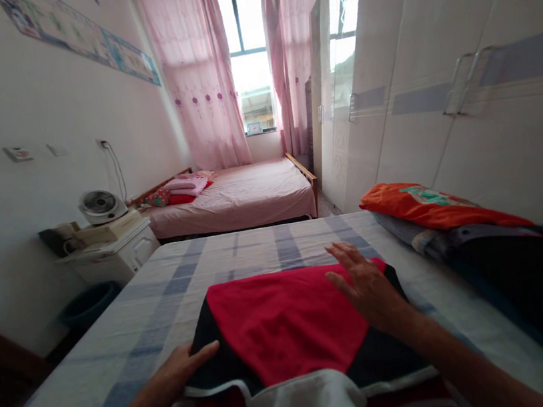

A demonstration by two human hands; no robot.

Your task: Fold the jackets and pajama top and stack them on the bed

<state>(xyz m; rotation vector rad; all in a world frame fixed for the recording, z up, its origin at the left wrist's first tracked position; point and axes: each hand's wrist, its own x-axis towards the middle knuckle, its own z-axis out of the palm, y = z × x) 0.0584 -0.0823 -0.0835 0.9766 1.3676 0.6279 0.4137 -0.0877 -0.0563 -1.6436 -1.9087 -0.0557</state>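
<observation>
In front of me on the bed lies a red, black and white garment, which looks like a sports top. Its red panel is spread fairly flat, while the white part nearest me is bunched and creased. At the garment's left edge is my left hand, its thumb stretched over the black side panel; the other fingers are partly hidden. Over the upper right part, my right hand is open with fingers apart, and it appears to hover just above the cloth.
A blue-and-white checked sheet covers the bed. Along its right side lies a pile of clothes topped by an orange garment. Beyond stands a pink bed. White wardrobes line the right; a fan stands at left.
</observation>
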